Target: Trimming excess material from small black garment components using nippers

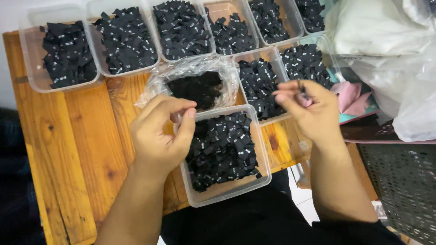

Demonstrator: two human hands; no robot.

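Observation:
My left hand [160, 131] hovers over the left edge of a clear plastic tub [231, 189] full of small black fabric labels [222, 149]. Its thumb and fingers are curled close together, and I cannot see anything between them. My right hand [309, 109] is raised to the right, above another tub of labels [260, 86]. Its fingertips pinch a small black label [301, 90]. Between the hands lies an open clear plastic bag [190, 75] holding a heap of black labels.
Several more clear tubs [68, 56] of black labels line the back of the wooden table [77, 145]. White plastic bags [390, 50] and pink paper [349, 97] sit at the right. A dark perforated basket [404, 186] stands at the lower right.

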